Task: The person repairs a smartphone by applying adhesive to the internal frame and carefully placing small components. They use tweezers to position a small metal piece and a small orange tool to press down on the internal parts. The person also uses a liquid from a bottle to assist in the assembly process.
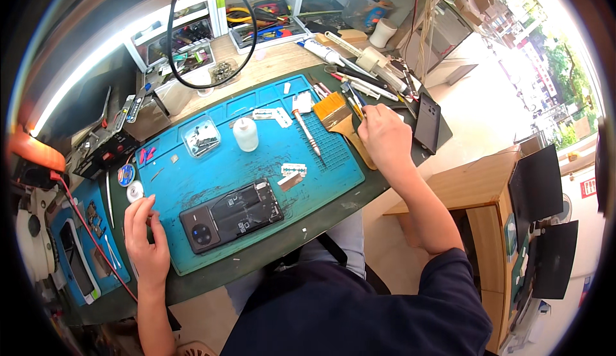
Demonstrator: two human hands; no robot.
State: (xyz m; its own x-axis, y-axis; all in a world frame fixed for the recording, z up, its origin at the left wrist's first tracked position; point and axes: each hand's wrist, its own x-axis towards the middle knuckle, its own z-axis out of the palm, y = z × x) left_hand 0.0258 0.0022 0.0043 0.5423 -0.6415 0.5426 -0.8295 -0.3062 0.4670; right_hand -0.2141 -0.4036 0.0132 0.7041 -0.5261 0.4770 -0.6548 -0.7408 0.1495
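A dark smartphone (pixel 231 215) with its back cover off lies on the blue repair mat (pixel 256 171), its round camera module at the near left. My left hand (pixel 146 240) hovers at the mat's left edge, fingers loosely bent and thumb apart, nothing visible in it. Toward the far right, my right hand (pixel 387 139) is closed among slim tools (pixel 351 94), beside a wide flat brush (pixel 332 111); what its fingertips pinch is hidden. Razor blades (pixel 293 170) lie right of the phone. Behind it stand a white bottle (pixel 246 135) and a clear box of small parts (pixel 202 136).
A screwdriver-like pen tool (pixel 307 131) rests on the mat's right side. Another dark phone or back cover (pixel 427 123) lies at the bench's right edge. More phone parts sit on a small mat (pixel 106 243) at left. A black cable loop (pixel 172 48) hangs overhead.
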